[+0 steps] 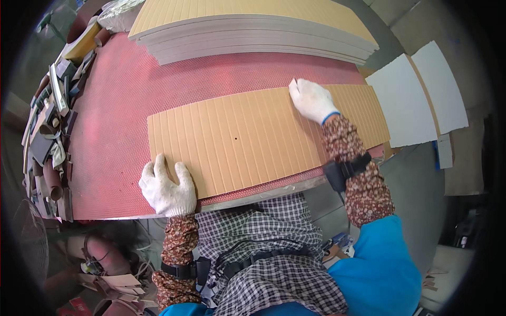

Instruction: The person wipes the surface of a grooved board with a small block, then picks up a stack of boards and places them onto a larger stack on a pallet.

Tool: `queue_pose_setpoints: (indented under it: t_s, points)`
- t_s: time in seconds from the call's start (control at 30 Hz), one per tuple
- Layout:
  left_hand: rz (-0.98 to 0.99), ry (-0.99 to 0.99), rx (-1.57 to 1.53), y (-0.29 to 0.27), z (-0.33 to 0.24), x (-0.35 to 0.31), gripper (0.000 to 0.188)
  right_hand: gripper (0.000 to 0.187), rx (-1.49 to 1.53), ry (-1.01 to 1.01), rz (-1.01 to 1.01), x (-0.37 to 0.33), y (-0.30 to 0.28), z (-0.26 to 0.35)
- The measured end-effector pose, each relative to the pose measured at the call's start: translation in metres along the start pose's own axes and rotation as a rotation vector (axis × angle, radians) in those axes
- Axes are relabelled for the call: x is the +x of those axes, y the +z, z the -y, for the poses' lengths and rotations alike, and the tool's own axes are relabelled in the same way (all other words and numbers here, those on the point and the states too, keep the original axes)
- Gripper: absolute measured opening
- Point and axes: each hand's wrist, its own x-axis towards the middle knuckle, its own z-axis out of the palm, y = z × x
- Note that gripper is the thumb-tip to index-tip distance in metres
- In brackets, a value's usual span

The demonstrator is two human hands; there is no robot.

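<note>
A tan grooved panel [242, 142] lies flat on the red mesh-covered table [116, 137], with a small dark spot on its face. My left hand [167, 188], in a white knitted glove, rests at the panel's near left corner with its fingers spread. At the far long edge, right of the middle, my right hand [312, 100] is closed, also gloved in white. A small pale tip shows at its fingers, but what they hold is hidden.
A stack of similar panels [253, 37] stands at the table's far side. Sanding scraps and rolled pieces [50, 142] crowd the left edge, near a plastic-wrapped bundle [120, 15]. White boards [406, 102] stand beyond the right end. Below left is a fan guard [29, 242].
</note>
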Motion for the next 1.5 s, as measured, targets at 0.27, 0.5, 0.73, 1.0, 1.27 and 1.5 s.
queue_pose_setpoints:
  t_s: [0.27, 0.5, 0.73, 1.0, 1.27, 1.5]
  points:
    - [-0.033, -0.031, -0.03, -0.001, 0.001, 0.003, 0.043, 0.05, -0.032, -0.033, 0.168, 0.056, -0.013, 0.009]
    - [-0.005, -0.048, -0.036, -0.003, -0.002, 0.003, 0.044, 0.045, -0.044, 0.081, 0.038, -0.025, -0.017, 0.02]
    - [-0.022, -0.023, -0.013, 0.005, 0.002, 0.003, 0.046, 0.035, -0.073, 0.047, 0.035, -0.153, -0.011, 0.026]
    - [0.022, -0.056, 0.007, 0.0, -0.001, 0.004, 0.047, 0.027, -0.139, -0.021, -0.055, -0.225, -0.005, 0.031]
    - [0.017, -0.058, -0.003, 0.0, 0.0, 0.004, 0.047, 0.039, -0.033, 0.045, 0.054, -0.137, -0.015, 0.02]
    - [0.003, -0.062, -0.012, -0.003, -0.002, 0.004, 0.045, 0.048, 0.047, 0.067, 0.051, 0.001, -0.02, 0.013]
